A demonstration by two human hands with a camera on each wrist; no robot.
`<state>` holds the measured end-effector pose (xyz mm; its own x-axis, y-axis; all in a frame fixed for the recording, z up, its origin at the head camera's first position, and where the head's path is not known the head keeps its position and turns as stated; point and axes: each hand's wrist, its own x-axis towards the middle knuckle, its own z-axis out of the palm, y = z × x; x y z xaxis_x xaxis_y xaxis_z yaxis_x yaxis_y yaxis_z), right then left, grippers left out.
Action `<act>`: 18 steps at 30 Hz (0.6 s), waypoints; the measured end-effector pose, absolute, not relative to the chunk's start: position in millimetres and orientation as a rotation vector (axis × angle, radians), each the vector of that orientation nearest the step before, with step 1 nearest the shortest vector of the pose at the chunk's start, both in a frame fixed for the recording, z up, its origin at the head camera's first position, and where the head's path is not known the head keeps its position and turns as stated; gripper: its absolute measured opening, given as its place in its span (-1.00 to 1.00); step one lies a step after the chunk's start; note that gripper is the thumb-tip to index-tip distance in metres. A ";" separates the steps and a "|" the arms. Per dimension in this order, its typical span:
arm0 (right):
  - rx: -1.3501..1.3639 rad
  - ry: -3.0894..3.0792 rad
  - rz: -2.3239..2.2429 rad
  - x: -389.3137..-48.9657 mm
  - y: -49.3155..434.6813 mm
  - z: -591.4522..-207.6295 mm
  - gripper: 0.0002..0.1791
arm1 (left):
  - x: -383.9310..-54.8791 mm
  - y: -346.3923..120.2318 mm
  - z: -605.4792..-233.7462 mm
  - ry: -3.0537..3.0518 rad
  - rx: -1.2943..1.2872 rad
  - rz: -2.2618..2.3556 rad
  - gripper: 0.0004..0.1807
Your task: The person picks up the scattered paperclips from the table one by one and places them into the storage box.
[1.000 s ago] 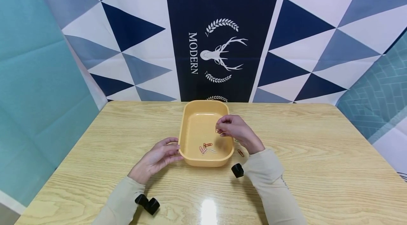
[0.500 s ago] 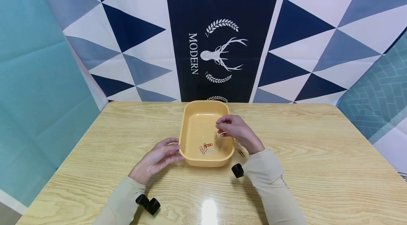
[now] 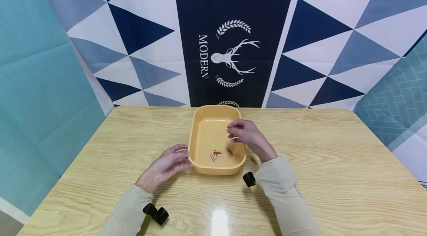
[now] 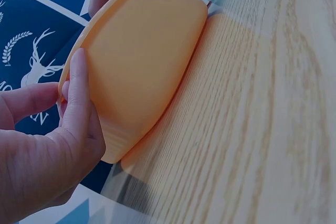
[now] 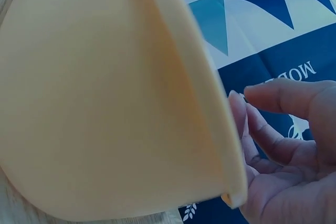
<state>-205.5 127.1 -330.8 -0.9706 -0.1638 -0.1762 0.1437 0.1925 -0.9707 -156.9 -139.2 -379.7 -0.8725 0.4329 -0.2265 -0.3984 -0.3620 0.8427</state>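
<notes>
A yellow plastic tray (image 3: 208,128) stands on the wooden table. My left hand (image 3: 165,165) holds its left rim near the front corner; in the left wrist view, the rim is pinched between the digits. Over the tray's right side hovers my right hand (image 3: 248,136), its fingers loosely bent with nothing seen between them. Below those fingertips a red paper clip (image 3: 230,151) lies on the tray floor. To its left is a small cluster of red, pink and whitish paper clips (image 3: 217,153). The tray wall (image 5: 105,103) hides the inside in the right wrist view.
Outside the tray, another red paper clip (image 3: 253,160) lies on the table (image 3: 327,162) by my right wrist. A small pale piece (image 3: 248,147) shows between tray and right hand. A patterned cloth (image 3: 146,54) hangs behind the table.
The paper clip at my right fingertips has been let go and has dropped to the tray floor. The right hand stays over the tray; the left hand has hardly moved.
</notes>
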 end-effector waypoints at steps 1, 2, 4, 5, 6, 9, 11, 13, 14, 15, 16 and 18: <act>-0.014 2.237 -1.860 -205.6 126.5 -330.5 -0.83 | -157.0 -139.3 -379.6 1.377 0.047 2.244 -0.67; -0.008 2.246 -1.866 -205.7 126.0 -330.1 -0.83 | -157.1 -139.4 -379.6 1.378 0.047 2.244 -0.67; -0.002 2.271 -1.865 -205.9 125.0 -329.4 -0.82 | -157.4 -139.5 -379.5 1.380 0.047 2.244 -0.67; -0.003 2.289 -1.860 -205.9 124.8 -329.2 -0.82 | -157.4 -139.7 -379.5 1.381 0.047 2.244 -0.67; -0.006 2.304 -1.858 -206.1 124.4 -329.0 -0.82 | -157.5 -139.8 -379.5 1.382 0.046 2.245 -0.68; -0.019 2.342 -1.859 -206.2 124.2 -328.5 -0.80 | -157.6 -140.1 -379.7 1.386 0.046 2.247 -0.69; -0.024 2.370 -1.854 -205.6 125.4 -328.3 -0.79 | -157.7 -140.3 -380.0 1.391 0.049 2.245 -0.70; -0.029 2.398 -1.840 -204.5 127.7 -327.7 -0.77 | -157.7 -140.3 -380.4 1.395 0.051 2.244 -0.71; -0.032 2.412 -1.832 -204.1 129.5 -327.6 -0.75 | -157.7 -140.3 -380.6 1.397 0.053 2.243 -0.71; -0.033 2.427 -1.822 -203.5 131.7 -327.3 -0.74 | -157.7 -140.3 -380.8 1.398 0.055 2.243 -0.72; -0.033 2.442 -1.815 -202.9 134.3 -327.0 -0.73 | -157.7 -140.3 -381.0 1.399 0.057 2.242 -0.72; -0.038 2.471 -1.805 -202.2 140.2 -327.1 -0.71 | -157.5 -140.4 -381.1 1.397 0.057 2.242 -0.71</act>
